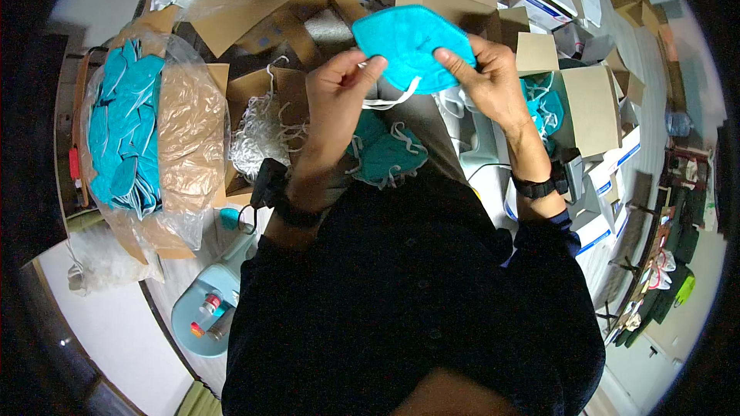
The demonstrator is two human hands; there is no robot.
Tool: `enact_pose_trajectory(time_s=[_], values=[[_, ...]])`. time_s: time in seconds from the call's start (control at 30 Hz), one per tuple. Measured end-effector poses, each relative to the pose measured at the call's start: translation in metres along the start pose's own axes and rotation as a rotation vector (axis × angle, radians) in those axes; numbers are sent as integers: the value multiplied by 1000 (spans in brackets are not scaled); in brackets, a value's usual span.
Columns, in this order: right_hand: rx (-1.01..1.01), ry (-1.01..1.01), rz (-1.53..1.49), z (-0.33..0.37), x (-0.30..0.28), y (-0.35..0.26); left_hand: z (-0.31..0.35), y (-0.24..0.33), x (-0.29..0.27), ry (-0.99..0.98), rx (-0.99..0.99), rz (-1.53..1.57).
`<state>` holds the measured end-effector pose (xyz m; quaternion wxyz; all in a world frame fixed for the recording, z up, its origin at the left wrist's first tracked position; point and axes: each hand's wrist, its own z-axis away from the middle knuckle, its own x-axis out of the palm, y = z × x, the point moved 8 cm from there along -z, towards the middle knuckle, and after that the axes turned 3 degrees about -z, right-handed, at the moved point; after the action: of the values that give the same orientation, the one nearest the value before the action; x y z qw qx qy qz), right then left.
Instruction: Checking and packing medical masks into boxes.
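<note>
A teal folded face mask [412, 40] is held up in front of me, with a white strap loop [402, 98] hanging below it. My right hand [487, 77] grips its right side, the thumb lying on the front. At the lower left edge, my left hand [339, 85] is closed in a pinch between thumb and forefinger, where the strap seems to meet the mask; the exact hold is hard to see. More teal masks with white straps [391, 152] lie on my lap below the hands.
To the left, a plastic-lined carton [189, 131] holds a stack of teal mask pieces [127, 131]. Beside it a smaller box contains tangled white straps [262, 135]. An open carton [590, 112] with strapped masks stands at right. A blue stool [193, 316] carries a bottle [206, 310].
</note>
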<state>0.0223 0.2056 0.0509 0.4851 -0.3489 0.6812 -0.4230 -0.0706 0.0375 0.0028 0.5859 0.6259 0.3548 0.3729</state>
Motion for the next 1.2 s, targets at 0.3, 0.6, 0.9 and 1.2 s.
enact_pose_trajectory(time_s=[0.3, 0.6, 0.9, 1.2], values=[[123, 67, -113, -4, -6, 8, 8, 17, -5, 118, 237, -415], [143, 131, -194, -9, -13, 15, 14, 18, -8, 169, 430, -566], [149, 119, -190, -9, -10, 11, -8, -6, 3, -46, 158, -230], [256, 124, -301, -9, -11, 29, 16, -27, 49, -517, -74, 8]])
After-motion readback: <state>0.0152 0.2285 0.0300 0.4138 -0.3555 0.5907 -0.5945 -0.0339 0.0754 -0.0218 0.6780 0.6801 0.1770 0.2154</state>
